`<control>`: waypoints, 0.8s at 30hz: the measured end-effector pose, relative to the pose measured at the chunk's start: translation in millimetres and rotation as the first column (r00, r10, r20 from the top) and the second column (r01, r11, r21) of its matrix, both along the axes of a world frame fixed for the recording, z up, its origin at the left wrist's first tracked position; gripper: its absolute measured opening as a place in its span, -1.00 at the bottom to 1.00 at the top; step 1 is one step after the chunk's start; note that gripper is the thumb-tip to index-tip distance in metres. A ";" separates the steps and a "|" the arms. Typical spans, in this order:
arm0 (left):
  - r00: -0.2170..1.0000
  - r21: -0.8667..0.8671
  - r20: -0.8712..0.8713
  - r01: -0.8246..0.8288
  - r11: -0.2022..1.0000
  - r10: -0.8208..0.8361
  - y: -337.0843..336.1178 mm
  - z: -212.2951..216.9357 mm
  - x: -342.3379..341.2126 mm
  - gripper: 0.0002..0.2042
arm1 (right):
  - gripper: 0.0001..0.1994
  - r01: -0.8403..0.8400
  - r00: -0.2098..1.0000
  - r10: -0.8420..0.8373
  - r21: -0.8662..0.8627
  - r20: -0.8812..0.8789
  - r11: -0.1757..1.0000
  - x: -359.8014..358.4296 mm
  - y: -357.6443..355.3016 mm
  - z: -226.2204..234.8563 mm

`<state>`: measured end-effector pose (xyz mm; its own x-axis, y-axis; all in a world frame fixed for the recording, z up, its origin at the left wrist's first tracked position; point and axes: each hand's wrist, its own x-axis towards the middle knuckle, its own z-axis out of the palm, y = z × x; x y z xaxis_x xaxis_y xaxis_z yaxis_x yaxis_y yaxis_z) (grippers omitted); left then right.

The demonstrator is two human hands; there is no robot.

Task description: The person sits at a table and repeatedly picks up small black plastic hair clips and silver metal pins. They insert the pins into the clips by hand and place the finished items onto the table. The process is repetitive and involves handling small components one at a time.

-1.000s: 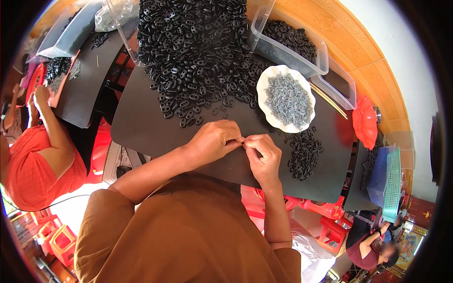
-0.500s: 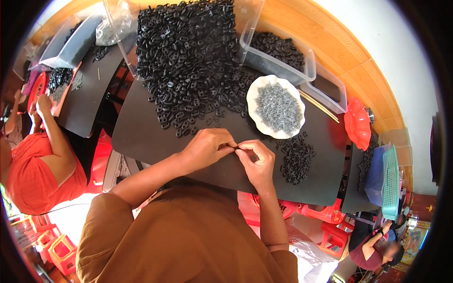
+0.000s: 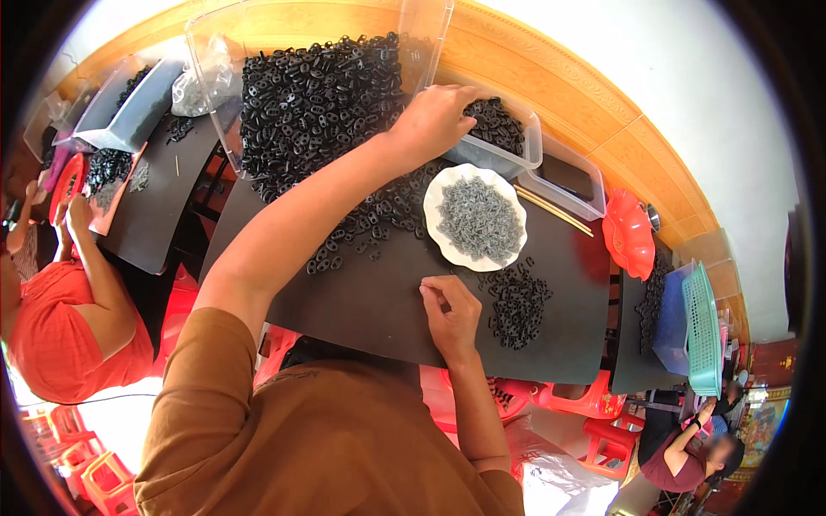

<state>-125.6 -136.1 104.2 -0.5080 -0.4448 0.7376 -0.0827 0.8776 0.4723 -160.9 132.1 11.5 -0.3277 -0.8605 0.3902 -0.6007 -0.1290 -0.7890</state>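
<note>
My left hand (image 3: 439, 120) is stretched out over the near edge of a clear plastic bin (image 3: 535, 146) of small black two-holed parts (image 3: 495, 122). Its thumb and fingers are apart, and no part shows between them. Above the bare dark table my right hand (image 3: 453, 316) is closed, thumb and forefinger curled close together; whatever they hold, if anything, is too small to make out. Between the hands stands a white scalloped dish (image 3: 437, 234) of small clear-grey pieces (image 3: 482, 217). Beside my right hand lies a pile of small black pieces (image 3: 520, 308).
A large clear tub (image 3: 215, 112) spills a heap of black two-holed parts (image 3: 318, 103) onto the table (image 3: 361, 305). Chopsticks (image 3: 555, 211), a red dish (image 3: 628, 234) and a green basket (image 3: 704, 331) sit rightward. A person in red (image 3: 77, 327) works at the left table.
My hands have come apart. The left has moved up and away to the bin of black parts; the right has stayed near the table's front. The whole view has shifted slightly.
</note>
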 end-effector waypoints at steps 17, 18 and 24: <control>0.814 0.057 0.581 -0.074 0.996 0.027 101.3 -64.3 149.6 -0.85 | -0.90 0.109 0.828 -0.051 0.071 -0.558 0.992 -77.5 -39.2 27.3; 0.795 0.027 0.604 -0.097 0.995 0.061 104.5 -68.4 151.6 -0.83 | -0.92 0.119 0.826 -0.047 0.093 -0.562 0.989 -78.2 -40.2 27.3; 0.822 0.031 0.566 -0.087 0.996 0.054 111.6 -83.5 156.3 -0.87 | -0.94 0.136 0.815 -0.036 0.130 -0.578 0.982 -77.2 -43.8 27.8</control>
